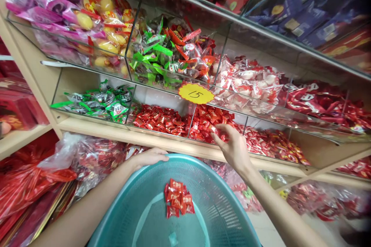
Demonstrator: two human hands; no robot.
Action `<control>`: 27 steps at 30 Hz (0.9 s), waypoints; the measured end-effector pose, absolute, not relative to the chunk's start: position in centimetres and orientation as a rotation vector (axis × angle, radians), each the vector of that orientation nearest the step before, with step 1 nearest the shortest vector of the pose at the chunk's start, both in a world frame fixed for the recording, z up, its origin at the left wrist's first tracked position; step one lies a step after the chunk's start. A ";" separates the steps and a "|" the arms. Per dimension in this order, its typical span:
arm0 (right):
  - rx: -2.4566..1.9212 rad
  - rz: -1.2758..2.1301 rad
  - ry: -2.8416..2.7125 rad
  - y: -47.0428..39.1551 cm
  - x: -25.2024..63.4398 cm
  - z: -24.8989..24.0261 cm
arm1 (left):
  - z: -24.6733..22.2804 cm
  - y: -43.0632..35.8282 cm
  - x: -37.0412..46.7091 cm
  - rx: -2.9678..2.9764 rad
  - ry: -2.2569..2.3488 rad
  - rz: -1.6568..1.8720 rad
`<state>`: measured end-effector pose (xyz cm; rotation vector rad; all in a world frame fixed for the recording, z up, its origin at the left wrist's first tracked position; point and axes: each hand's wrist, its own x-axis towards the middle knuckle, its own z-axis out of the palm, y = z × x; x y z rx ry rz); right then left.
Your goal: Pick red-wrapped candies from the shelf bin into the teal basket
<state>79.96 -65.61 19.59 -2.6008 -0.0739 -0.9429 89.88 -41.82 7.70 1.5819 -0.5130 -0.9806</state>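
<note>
My left hand (153, 156) grips the far rim of a teal plastic basket (226, 193), its fingers curled over the edge. Several red wrapped candies (179, 200) with pale lettering lie in a small heap inside, near the basket's far wall. My right hand (232, 144) reaches past the rim into a lower shelf bin of red wrapped candies (203, 117). Its thumb and index fingertips close on a candy at the front of that pile. The other fingers are partly hidden.
Clear dividers split the shelf into bins. Green-wrapped candies (107, 100) fill the lower left bin; white-and-red packets (249, 81) lie above to the right. A yellow tag (196, 93) marked 15 hangs at the upper bin's edge. Below, a wooden ledge (113, 133) runs behind the basket.
</note>
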 end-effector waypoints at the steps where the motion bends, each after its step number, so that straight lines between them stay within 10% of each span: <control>1: -2.568 -0.918 -0.082 -65.3 79.0 19.3 | 7.7 -41.8 89.9 1.601 -0.513 -0.969; 10: -2.440 -0.119 -0.317 -61.7 74.9 9.3 | 8.6 -42.1 89.4 1.611 -0.511 -0.977; 27: -2.421 -0.170 -0.222 -61.8 76.3 5.7 | 8.0 -41.8 89.7 1.530 -0.483 -1.035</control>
